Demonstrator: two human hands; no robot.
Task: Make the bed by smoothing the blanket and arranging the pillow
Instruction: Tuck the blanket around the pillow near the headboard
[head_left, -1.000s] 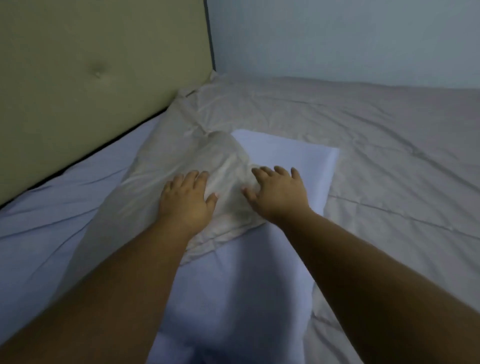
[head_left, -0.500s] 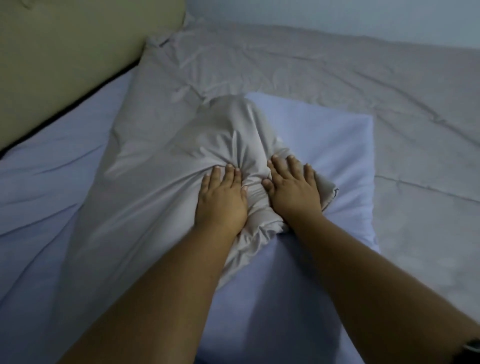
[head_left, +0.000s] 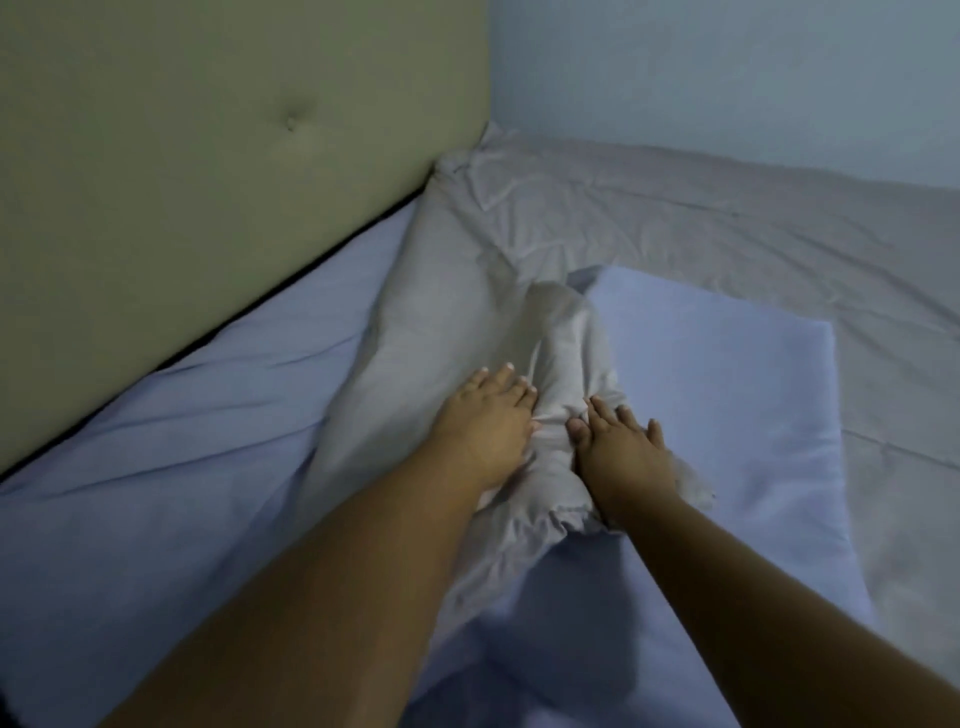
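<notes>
**Blanket bunched, both hands on it**

Blanket (head_left: 675, 223) covers the bed's far side, 12 to 3 o'clock; its near corner is bunched into a ridge (head_left: 561, 364) at centre, over the pillow's (head_left: 727, 395) left edge. Left hand (head_left: 483, 431) lies flat on the ridge's left side, fingers spread, pressing, not gripping. Right hand (head_left: 623, 452) sits palm down on its right, fingers extended; thumb may pinch a fold, can't tell. Step, by my read: smoothing the blanket. Next needs the corner drawn out flat, w/ the pillow freed. Sheet (head_left: 208, 457) at 9, headboard (head_left: 208, 182) at 10. No labels or writing seen.
</notes>
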